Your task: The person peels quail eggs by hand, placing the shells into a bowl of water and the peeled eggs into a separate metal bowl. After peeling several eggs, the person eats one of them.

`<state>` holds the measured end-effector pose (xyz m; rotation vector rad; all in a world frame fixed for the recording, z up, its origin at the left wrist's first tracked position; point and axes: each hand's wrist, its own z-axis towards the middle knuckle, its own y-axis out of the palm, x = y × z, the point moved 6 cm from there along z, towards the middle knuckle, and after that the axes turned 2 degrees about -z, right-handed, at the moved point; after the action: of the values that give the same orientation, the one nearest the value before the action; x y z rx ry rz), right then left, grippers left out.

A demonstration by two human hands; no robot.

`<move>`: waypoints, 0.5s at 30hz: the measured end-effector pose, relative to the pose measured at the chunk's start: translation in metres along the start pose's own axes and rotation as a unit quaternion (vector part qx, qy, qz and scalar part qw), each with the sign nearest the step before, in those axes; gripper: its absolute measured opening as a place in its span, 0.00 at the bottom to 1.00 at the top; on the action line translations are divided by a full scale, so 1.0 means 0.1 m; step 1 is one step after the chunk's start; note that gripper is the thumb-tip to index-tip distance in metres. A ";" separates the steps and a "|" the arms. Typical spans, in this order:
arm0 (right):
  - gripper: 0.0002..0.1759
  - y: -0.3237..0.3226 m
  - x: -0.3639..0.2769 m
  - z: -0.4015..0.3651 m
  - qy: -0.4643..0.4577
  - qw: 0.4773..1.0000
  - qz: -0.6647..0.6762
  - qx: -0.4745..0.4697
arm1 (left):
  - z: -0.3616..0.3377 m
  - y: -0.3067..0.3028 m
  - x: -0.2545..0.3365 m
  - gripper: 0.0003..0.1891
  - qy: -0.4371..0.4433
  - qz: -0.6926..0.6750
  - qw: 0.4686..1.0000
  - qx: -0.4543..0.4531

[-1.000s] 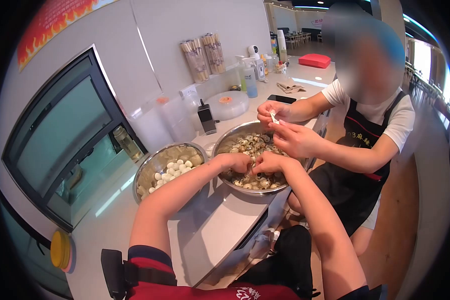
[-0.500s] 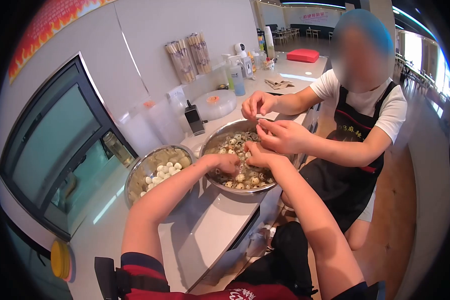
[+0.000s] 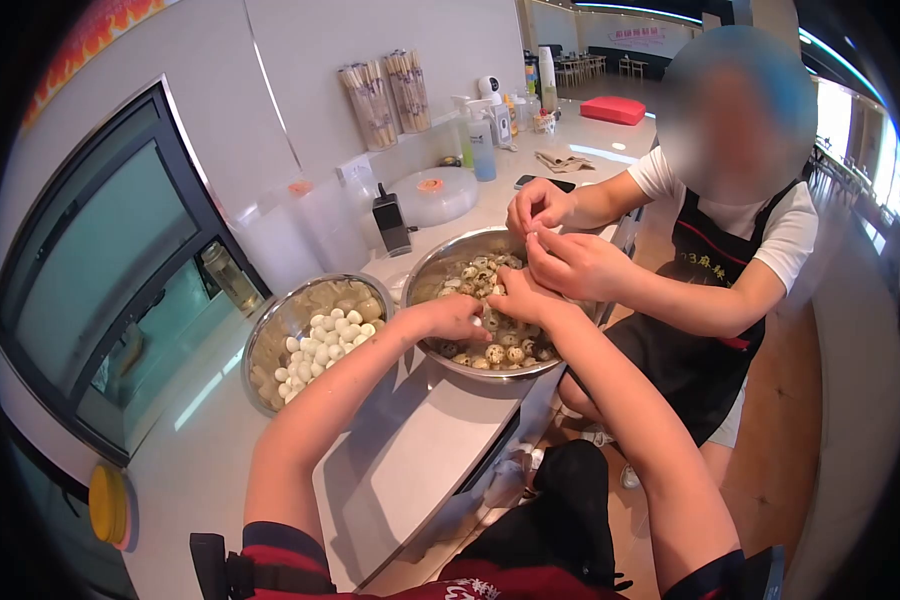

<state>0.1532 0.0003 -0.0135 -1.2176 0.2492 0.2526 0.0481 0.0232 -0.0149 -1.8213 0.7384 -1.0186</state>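
Bowl (image 3: 432,268) still holds left hand (image 3: 457,316) and right hand (image 3: 523,298).

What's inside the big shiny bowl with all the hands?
Lots of little speckled eggs lie in the big metal bowl. The wearer's left hand and right hand are in it; a co-worker's hands hover over its far rim. Eggs under hands and the bowl's bottom are hidden.

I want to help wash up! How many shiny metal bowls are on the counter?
2. The bowl of white peeled eggs sits left on the counter; the bowl of speckled eggs stands just right of it. Nothing seems to hide a third.
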 end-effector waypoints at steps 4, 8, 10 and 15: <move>0.19 0.05 -0.06 0.04 -0.007 0.999 0.044 0.000 | -0.09 -0.15 -0.09 0.27 -0.040 -0.036 0.998 0.026; 0.18 -0.01 -0.28 -0.04 -0.101 0.993 0.063 0.004 | -0.76 -0.61 -0.12 0.14 0.023 -0.137 0.968 0.209; 0.18 -0.12 -0.41 -0.13 -0.090 0.994 -0.002 -0.067 | -1.19 -0.71 -0.43 0.10 -0.057 -0.096 0.951 0.288; 0.15 0.04 -0.55 -0.14 -0.154 0.982 -0.008 -0.110 | -1.90 -0.33 -1.79 0.05 -0.126 -0.011 0.934 0.333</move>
<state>0.0987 -0.0149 -0.0041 -1.3779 -0.0587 0.4589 -0.2020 0.1032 0.0038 -1.3239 0.1725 -0.8838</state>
